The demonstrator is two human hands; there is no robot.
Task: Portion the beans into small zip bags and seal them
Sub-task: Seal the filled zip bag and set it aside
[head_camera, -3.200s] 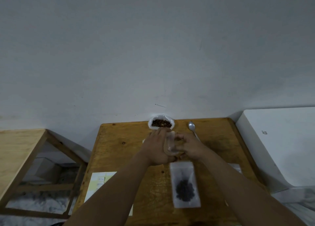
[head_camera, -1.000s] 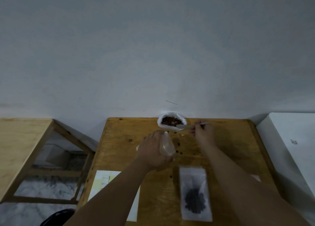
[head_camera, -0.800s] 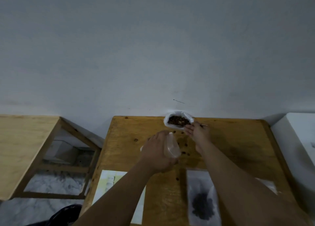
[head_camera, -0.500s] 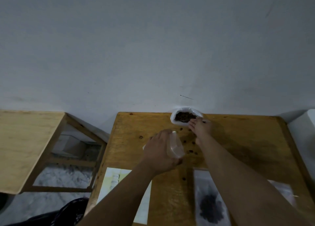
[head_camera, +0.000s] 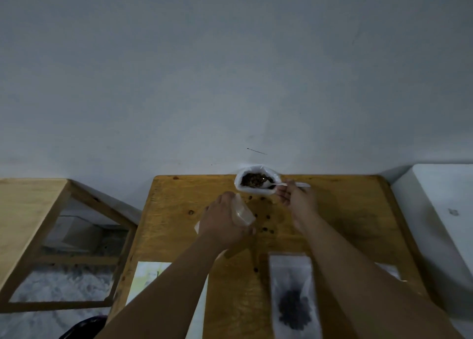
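The wooden counter (head_camera: 345,210) carries an open bean sack (head_camera: 257,189) at its far edge, with a white box (head_camera: 440,210) well right of the sack. A filled zip bag (head_camera: 294,295) lies flat nearer than the sack. The left hand (head_camera: 222,223) grips an empty zip bag (head_camera: 242,212) just before the sack. The right hand (head_camera: 297,200) pinches a spoon (head_camera: 284,184), its bowl at the sack's mouth. Spilled beans (head_camera: 266,215) dot the boards before the sack.

You've got just one view, a wide-angle cam on your head facing forward and down at the tabletop (head_camera: 179,210). It's pitched high, so the wall (head_camera: 230,70) fills the upper half, with your left hand (head_camera: 222,223) and right hand (head_camera: 298,200) at arm's length.
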